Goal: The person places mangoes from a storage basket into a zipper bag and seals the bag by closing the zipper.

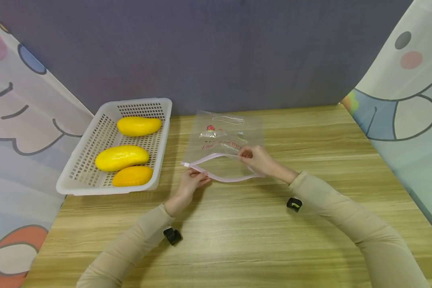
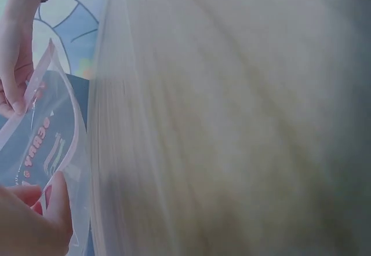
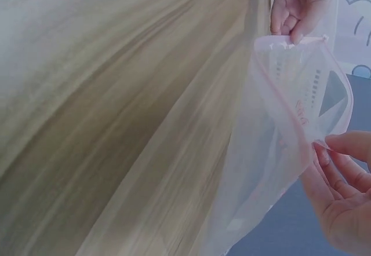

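A clear zip bag [image 1: 223, 138] with a pink zip edge and red print lies on the table, its mouth spread into a wide oval toward me. My left hand [image 1: 187, 186] pinches the near lip close to the white slider [image 1: 185, 164] at the left end. With thumb and fingers, my right hand [image 1: 259, 160] pinches the far lip on the right side. The right wrist view shows the pink edge bowed apart between the left hand [image 3: 301, 7] and the right hand [image 3: 342, 192]. Nothing shows inside the bag.
Left of the bag stands a white plastic basket [image 1: 162, 160] holding three yellow mangoes, one mango [image 1: 138, 126] at the back and two nearer the front. A grey panel [image 1: 216, 56] rises behind the wooden table [image 1: 237, 240]. Cartoon-print curtains [image 1: 410, 80] hang at both sides.
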Demonstrator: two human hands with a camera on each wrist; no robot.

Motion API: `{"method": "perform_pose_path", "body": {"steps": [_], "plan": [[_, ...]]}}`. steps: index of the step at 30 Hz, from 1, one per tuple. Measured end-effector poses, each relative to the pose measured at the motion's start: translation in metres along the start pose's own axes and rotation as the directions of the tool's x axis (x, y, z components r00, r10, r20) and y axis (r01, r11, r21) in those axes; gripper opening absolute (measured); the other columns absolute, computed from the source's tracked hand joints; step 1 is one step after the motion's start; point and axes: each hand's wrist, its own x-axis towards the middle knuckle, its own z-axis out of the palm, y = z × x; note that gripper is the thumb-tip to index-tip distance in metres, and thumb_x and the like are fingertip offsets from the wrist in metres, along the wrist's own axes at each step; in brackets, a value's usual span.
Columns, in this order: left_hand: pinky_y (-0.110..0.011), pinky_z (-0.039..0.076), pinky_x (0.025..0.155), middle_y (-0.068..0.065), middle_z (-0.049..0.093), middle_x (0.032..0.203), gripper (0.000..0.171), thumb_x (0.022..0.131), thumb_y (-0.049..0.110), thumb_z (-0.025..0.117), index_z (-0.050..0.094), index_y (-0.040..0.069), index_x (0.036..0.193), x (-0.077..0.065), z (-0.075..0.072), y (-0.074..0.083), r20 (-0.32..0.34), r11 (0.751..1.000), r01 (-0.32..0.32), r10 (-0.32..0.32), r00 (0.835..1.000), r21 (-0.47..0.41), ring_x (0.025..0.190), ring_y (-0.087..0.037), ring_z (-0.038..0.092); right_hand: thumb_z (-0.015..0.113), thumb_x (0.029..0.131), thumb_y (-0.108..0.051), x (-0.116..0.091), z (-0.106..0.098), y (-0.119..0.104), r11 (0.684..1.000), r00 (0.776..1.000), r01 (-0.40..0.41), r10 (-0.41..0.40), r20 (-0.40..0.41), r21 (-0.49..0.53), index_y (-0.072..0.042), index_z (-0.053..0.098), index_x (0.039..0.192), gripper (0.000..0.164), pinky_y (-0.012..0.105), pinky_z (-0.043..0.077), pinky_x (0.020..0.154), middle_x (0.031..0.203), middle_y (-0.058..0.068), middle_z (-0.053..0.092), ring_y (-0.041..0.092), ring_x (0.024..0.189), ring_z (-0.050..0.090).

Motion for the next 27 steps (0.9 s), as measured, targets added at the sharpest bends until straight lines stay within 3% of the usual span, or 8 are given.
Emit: {"method": "perform_pose_path", "body": {"steps": [9,14,19,27], "plan": [[-0.024,0.053,0.065,-0.006,0.056,0.069,0.016,0.077,-0.017,0.052,0.048,-0.014,0.093,-0.002,-0.002,0.001,-0.052,0.997,-0.022,0.018,0.999,-0.075,0.059,-0.010,0.060,0.057,0.081,0.001,0.006,-0.014,0.000,0.998,0.999,-0.018,0.020,-0.044,0.053,0.006,0.062,0.088,0.010,0.022,0.048,0.059,0.078,0.015,0.063,0.020,0.067,0.058],[-0.022,0.053,0.065,-0.005,0.058,0.069,0.017,0.075,-0.016,0.053,0.050,-0.013,0.091,-0.004,-0.004,0.002,-0.062,0.998,-0.026,0.023,0.998,-0.049,0.060,-0.010,0.060,0.058,0.080,0.003,0.009,-0.024,-0.003,0.999,0.996,-0.017,0.021,-0.082,0.043,0.007,0.062,0.086,0.009,0.018,0.045,0.053,0.078,0.018,0.063,0.020,0.064,0.058],[-0.023,0.053,0.066,-0.004,0.060,0.071,0.014,0.075,-0.014,0.053,0.053,-0.011,0.089,-0.004,-0.008,0.001,-0.068,0.999,-0.039,0.038,0.997,-0.027,0.062,-0.011,0.061,0.058,0.079,0.003,0.011,-0.034,-0.005,0.995,0.991,-0.074,0.080,-0.105,0.061,0.007,0.062,0.087,0.010,0.020,0.048,0.049,0.077,0.019,0.062,0.022,0.059,0.058],[-0.024,0.053,0.067,-0.006,0.060,0.074,0.013,0.074,-0.014,0.053,0.055,-0.013,0.087,-0.006,-0.013,0.000,-0.071,0.998,-0.064,0.062,0.996,-0.014,0.063,-0.012,0.061,0.059,0.079,0.002,0.013,-0.044,-0.009,0.993,0.981,-0.100,0.108,-0.160,0.059,0.006,0.063,0.085,0.008,0.020,0.048,0.051,0.074,0.017,0.062,0.021,0.061,0.059]]}}
